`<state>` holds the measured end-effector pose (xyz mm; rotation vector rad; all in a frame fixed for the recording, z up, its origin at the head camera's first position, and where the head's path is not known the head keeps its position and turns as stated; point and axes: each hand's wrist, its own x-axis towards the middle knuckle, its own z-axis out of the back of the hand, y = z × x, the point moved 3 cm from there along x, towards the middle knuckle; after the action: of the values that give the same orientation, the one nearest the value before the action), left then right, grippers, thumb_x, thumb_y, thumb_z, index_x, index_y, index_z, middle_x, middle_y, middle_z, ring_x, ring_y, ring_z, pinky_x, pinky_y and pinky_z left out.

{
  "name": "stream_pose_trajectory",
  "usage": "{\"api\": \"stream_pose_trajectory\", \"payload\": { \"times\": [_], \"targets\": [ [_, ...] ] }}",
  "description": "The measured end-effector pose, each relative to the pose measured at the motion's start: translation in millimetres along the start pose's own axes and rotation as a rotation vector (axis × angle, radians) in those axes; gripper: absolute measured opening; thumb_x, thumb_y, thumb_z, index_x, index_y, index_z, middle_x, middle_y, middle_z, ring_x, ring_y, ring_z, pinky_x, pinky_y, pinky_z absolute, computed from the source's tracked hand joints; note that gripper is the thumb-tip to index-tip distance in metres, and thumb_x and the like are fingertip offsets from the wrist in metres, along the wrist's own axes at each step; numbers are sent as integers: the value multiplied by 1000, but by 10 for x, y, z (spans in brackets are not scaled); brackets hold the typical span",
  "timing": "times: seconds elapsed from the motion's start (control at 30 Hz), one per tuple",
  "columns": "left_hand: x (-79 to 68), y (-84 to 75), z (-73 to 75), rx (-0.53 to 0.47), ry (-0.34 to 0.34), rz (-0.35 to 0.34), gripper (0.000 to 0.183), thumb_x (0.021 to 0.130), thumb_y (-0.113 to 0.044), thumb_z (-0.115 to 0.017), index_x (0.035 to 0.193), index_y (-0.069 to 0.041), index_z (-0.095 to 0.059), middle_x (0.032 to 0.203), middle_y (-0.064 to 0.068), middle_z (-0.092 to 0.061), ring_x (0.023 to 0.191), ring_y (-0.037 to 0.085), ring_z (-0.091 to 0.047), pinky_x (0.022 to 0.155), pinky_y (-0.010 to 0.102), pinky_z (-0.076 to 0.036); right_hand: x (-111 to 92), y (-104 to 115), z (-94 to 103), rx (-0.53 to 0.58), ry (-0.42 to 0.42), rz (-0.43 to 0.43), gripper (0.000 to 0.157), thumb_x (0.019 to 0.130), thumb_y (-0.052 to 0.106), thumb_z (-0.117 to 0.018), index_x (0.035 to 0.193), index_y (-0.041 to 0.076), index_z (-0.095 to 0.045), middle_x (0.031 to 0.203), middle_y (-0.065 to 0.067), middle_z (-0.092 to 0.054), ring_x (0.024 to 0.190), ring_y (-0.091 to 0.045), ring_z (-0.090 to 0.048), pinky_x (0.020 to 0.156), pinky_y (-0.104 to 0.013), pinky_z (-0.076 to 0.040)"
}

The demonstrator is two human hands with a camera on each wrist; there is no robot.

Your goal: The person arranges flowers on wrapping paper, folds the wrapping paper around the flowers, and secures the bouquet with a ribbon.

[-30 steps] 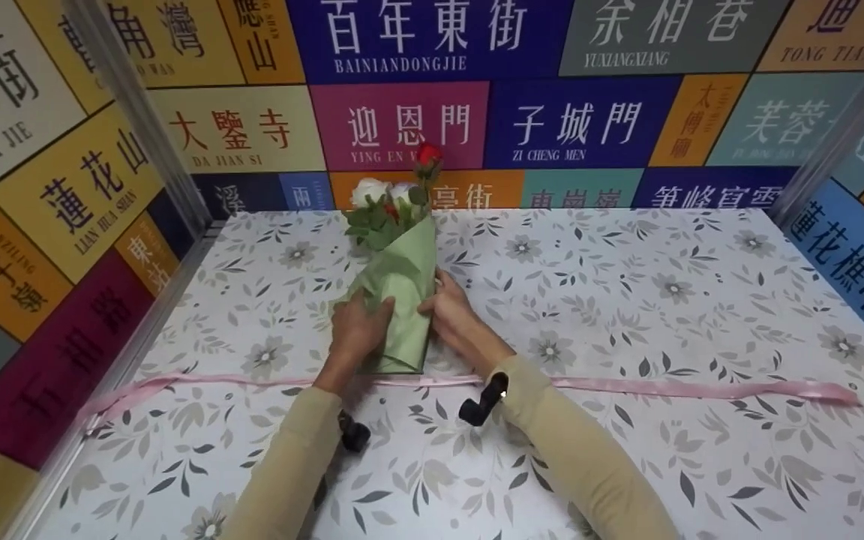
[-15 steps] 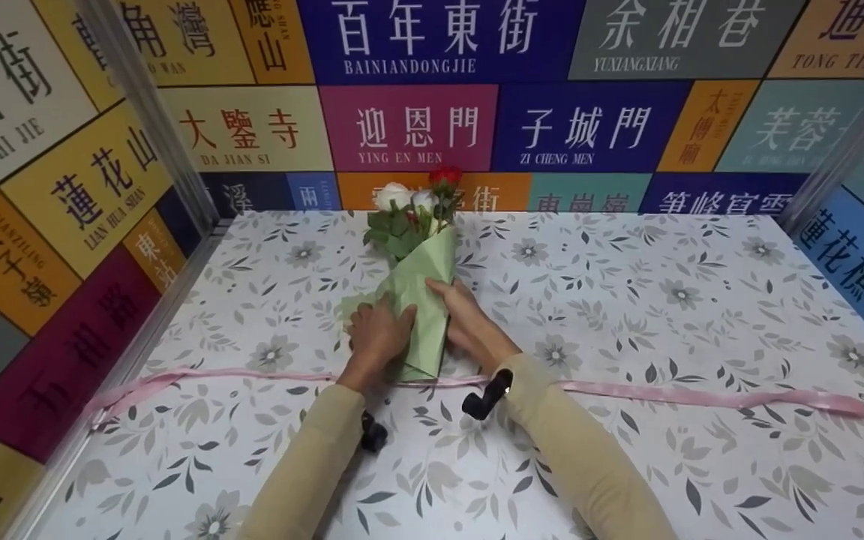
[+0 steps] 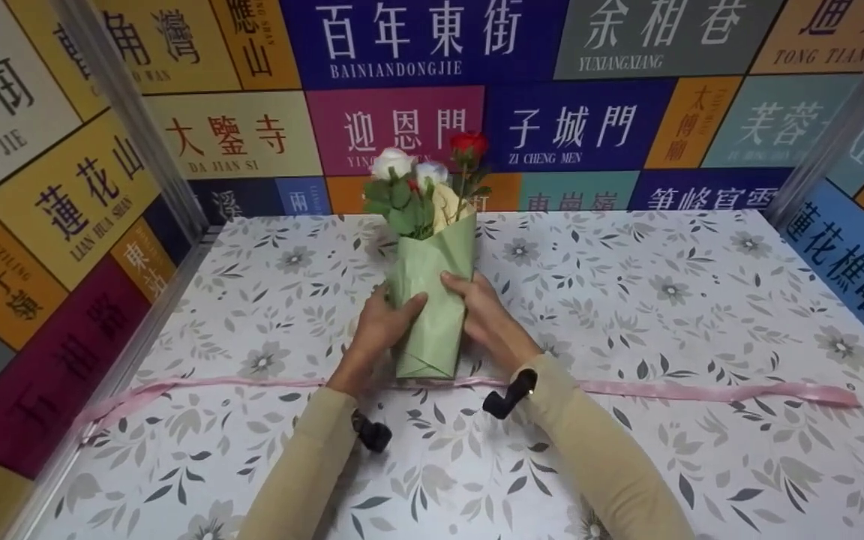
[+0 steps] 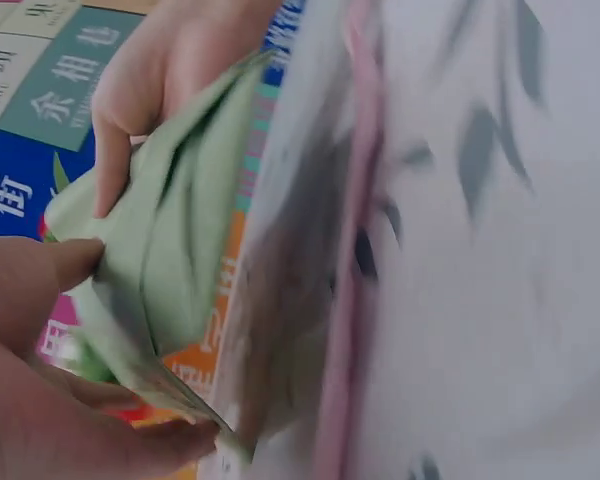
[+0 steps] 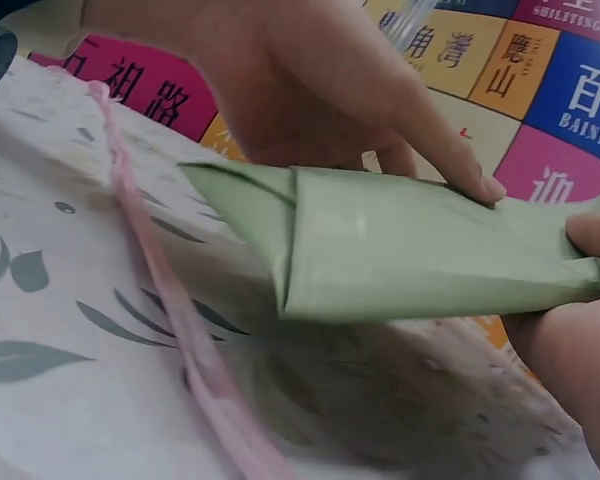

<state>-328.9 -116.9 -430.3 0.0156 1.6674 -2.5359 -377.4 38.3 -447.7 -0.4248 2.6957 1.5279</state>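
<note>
A bouquet in a pale green paper wrap (image 3: 432,315) is held between both hands, raised off the table and tilted toward the back. From its top show a white rose (image 3: 392,163), a red rose (image 3: 469,144), a pale bluish-white bloom (image 3: 432,174) and green leaves. My left hand (image 3: 387,322) grips the wrap's left side, thumb on the front. On the right side my right hand (image 3: 490,315) holds it likewise, thumb across the paper. The folded lower end (image 5: 240,225) of the wrap hangs over the table in the right wrist view.
A long pink ribbon (image 3: 664,390) lies across the table from left to right, passing beneath the bouquet's lower end. White floral-patterned covering (image 3: 627,465) covers the table. A wall of colored name panels (image 3: 402,37) stands behind, with more panels on both sides.
The bouquet has shifted right, been lifted and turned more upright, its flowers now higher. My left hand has moved from the paper's loose left edge to gripping the wrapped side.
</note>
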Motion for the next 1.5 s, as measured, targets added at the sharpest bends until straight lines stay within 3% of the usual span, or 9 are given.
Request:
{"api": "stream_pose_trajectory", "payload": {
  "times": [0.13, 0.27, 0.4, 0.53, 0.77, 1.0, 1.17, 1.3, 1.5],
  "targets": [
    [-12, -135, -86, -127, 38, -33, 78, 94, -35, -68, 153, 1, -32, 150, 27, -44, 132, 38, -53, 106, 49, -47, -107, 191, 56, -30, 61, 46, 29, 103, 8, -49, 131, 2, -43, 114, -8, -60, 106, -18, -64, 98, -36, -54],
    [-34, -252, -173, -354, 56, -71, 72, 90, -24, -72, 148, 3, -39, 146, 24, -51, 129, 36, -56, 105, 48, -48, -235, 363, 117, -117, 56, 121, 30, 102, 6, -51, 130, 1, -44, 109, -5, -61, 99, -15, -64, 93, -32, -55],
    [-69, -315, -248, -556, 90, -55, 70, 89, -17, -72, 148, 0, -40, 146, 21, -55, 126, 34, -59, 102, 46, -50, -364, 499, 166, -223, 42, 211, 31, 100, 5, -54, 130, -3, -46, 102, -1, -63, 93, -12, -65, 88, -28, -54],
    [-130, -378, -315, -645, 136, -69, 69, 88, -12, -71, 149, -2, -40, 146, 20, -55, 121, 31, -62, 99, 42, -52, -489, 589, 203, -275, 38, 272, 33, 99, 4, -55, 131, -4, -47, 102, 1, -65, 93, -11, -66, 88, -27, -55],
    [-219, -486, -403, -615, 260, -139, 69, 87, -14, -72, 148, -6, -41, 140, 18, -61, 112, 24, -67, 95, 41, -55, -690, 659, 259, -192, 99, 287, 33, 101, 1, -48, 133, 1, -44, 110, -1, -63, 101, -13, -66, 91, -30, -55],
    [-312, -537, -462, -607, 314, -196, 61, 89, -11, -71, 145, -4, -47, 129, 22, -66, 103, 21, -70, 88, 37, -58, -874, 755, 348, -146, 232, 242, 28, 102, 2, -46, 130, 7, -45, 114, -3, -61, 107, -15, -64, 94, -32, -54],
    [-416, -589, -526, -550, 365, -251, 58, 91, -6, -68, 145, -3, -46, 124, 24, -68, 98, 17, -71, 83, 34, -58, -989, 891, 467, -163, 296, 232, 31, 95, -7, -48, 123, 7, -52, 111, -4, -64, 105, -17, -64, 95, -33, -53],
    [-462, -626, -598, -500, 403, -252, 53, 92, -5, -67, 141, -4, -48, 119, 23, -70, 97, 17, -71, 83, 34, -58, -1043, 1001, 593, -255, 244, 236, 44, 84, -12, -52, 125, 6, -53, 111, -3, -66, 104, -16, -64, 92, -31, -53],
    [-479, -612, -745, -457, 445, -159, 41, 98, -16, -61, 136, -2, -55, 117, 18, -67, 99, 18, -68, 86, 40, -59, -1104, 1008, 797, -349, 135, 172, 49, 83, -16, -53, 129, 1, -51, 109, -1, -68, 101, -15, -67, 88, -31, -56]
  ]
}}
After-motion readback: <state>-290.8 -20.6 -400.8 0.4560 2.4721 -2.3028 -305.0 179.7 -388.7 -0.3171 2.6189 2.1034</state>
